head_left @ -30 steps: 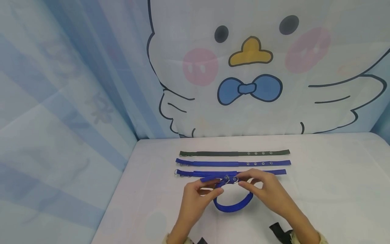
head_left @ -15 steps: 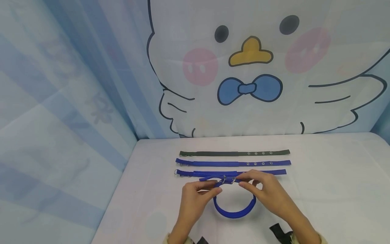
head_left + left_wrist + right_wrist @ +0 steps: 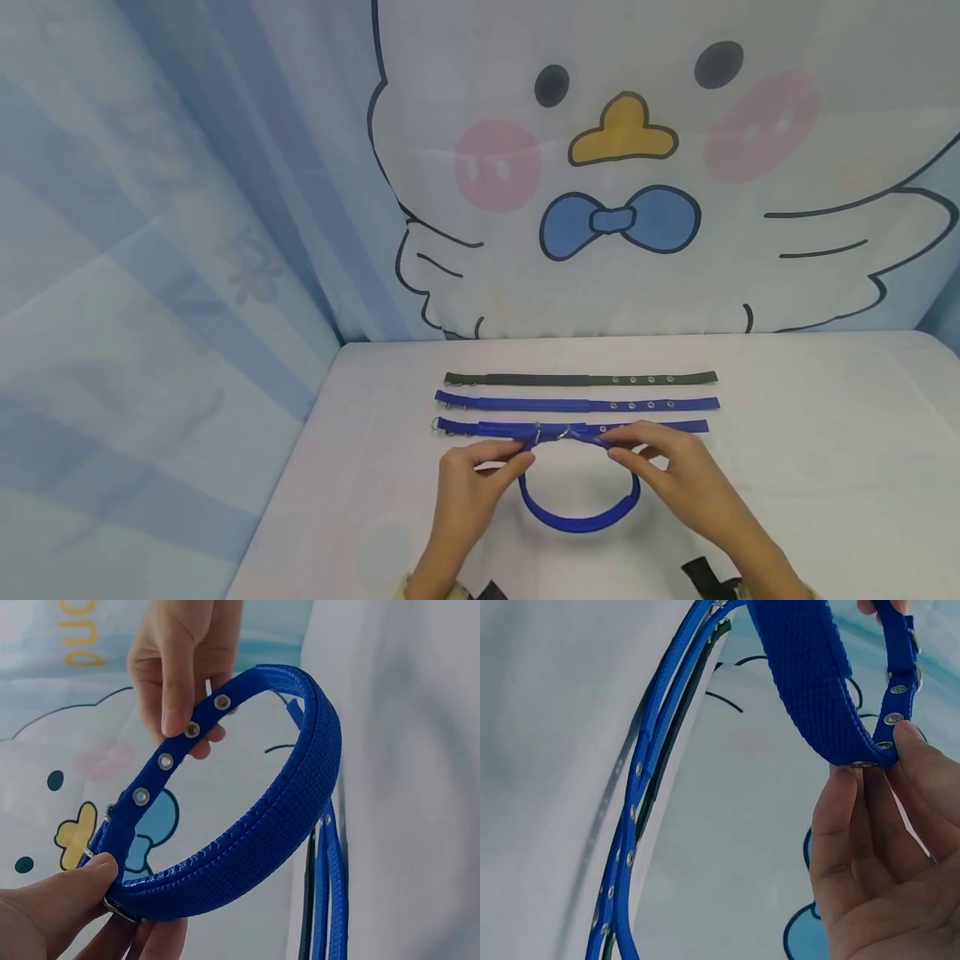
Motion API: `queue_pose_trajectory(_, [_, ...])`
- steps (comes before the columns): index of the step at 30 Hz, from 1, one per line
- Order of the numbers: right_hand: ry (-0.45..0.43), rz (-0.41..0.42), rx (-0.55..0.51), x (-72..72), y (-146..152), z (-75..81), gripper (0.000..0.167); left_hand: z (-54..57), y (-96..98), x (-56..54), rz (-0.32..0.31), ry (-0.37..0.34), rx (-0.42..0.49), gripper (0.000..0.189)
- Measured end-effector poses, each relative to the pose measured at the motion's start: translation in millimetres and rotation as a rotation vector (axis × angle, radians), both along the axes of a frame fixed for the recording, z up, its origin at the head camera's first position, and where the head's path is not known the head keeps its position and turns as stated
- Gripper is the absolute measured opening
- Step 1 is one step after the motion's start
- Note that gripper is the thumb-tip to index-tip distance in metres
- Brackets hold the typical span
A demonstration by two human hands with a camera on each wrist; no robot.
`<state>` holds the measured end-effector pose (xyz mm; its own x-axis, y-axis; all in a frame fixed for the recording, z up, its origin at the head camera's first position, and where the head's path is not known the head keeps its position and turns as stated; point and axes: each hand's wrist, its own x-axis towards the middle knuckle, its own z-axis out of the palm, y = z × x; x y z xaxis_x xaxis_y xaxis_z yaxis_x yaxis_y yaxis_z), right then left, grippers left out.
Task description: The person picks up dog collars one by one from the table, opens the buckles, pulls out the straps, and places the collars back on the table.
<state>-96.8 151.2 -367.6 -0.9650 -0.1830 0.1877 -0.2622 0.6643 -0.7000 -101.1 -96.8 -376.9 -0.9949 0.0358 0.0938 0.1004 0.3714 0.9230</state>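
A blue pet collar, bent into a loop, is held up between both hands over the table. My left hand pinches it beside the metal buckle, thumb on top in the left wrist view. On the other side of the loop, my right hand pinches the strap between thumb and fingers, by the metal eyelets. The broad padded band hangs toward me. At the top of the loop, the strap passes through the buckle and a metal ring shows there.
Laid straight behind the hands are a dark green collar, a blue collar and another blue collar, partly covered by the hands. They lie on a white-covered table. A printed cartoon curtain rises at the back.
My hands have moved slightly apart and the loop has grown wider. The strap's loose end, which stuck out left of the buckle, has drawn back toward the buckle.
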Motion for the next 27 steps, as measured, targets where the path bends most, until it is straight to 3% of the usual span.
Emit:
queue_pose_trajectory(10, [-0.053, -0.021, 0.011, 1.1, 12.8, -1.6, 0.020, 2.4, -1.3, 0.7, -0.005, -0.013, 0.087, 0.021])
queue_pose_trajectory(15, [-0.052, -0.025, 0.013, 1.7, 18.4, -2.4, 0.024, 3.9, -0.7, 1.4, 0.033, 0.023, 0.119, 0.020])
queue_pose_trajectory(27, [-0.035, -0.038, 0.036, 5.2, 30.4, -7.1, 0.033, 3.5, -2.0, 0.0, 0.083, 0.064, 0.078, 0.024])
